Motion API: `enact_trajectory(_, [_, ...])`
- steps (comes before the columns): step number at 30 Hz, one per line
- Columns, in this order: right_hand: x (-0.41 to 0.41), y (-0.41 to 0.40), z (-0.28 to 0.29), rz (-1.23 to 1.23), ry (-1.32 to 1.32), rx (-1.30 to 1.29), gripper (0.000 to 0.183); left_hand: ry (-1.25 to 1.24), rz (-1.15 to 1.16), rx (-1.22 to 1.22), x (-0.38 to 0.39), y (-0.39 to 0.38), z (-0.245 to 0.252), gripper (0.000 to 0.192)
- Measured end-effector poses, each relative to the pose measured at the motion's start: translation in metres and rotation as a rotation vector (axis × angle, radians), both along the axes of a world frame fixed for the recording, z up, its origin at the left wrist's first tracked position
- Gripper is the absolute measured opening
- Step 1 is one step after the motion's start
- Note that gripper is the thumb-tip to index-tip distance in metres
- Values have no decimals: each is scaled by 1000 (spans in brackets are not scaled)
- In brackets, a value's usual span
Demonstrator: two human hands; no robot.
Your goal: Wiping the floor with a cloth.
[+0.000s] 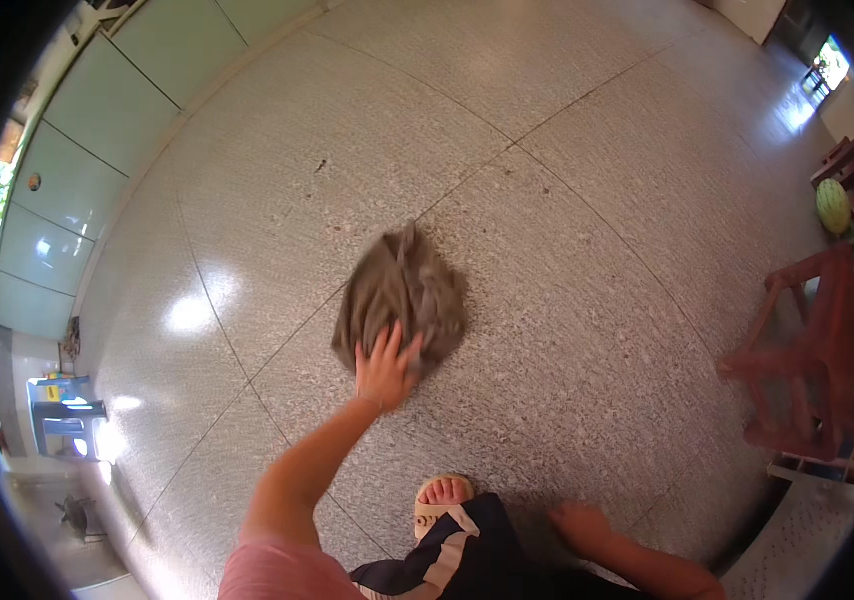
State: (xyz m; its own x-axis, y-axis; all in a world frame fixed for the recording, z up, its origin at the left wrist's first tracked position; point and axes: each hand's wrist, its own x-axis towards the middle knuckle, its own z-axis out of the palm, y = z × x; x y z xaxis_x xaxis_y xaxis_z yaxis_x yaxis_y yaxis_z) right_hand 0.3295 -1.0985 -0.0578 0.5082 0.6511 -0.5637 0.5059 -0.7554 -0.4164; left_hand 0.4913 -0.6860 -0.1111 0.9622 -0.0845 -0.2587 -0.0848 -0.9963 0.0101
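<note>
A crumpled grey-brown cloth [374,292] lies bunched on the speckled tile floor [562,322]. My left hand [385,379] rests palm down on the cloth's near edge, with its fingers spread over the folds. Slight blur softens the cloth's right side. Low at the right, beside my dark trouser leg [487,540], is my right hand [580,525]; it is blurred and in shade, and its finger positions are unclear. Between the two arms shows my foot in a beige slide sandal [427,517].
Pale green cabinets [96,97] line the left side. A blue plastic stool [66,420] stands below them. On the right are a reddish wooden stool [817,352] and a green melon [833,206]. Small dark bits [320,165] dot the floor beyond the cloth.
</note>
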Motion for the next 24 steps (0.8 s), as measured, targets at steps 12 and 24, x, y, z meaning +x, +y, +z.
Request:
enact_trajectory(12, [-16,-12,-27,92,187,-23,26,342,-134,89,-117,-21,21,56])
enact_trajectory(24, [17,-6,15,-56,38,43,23,143,256,-65,136,-68,-5,64])
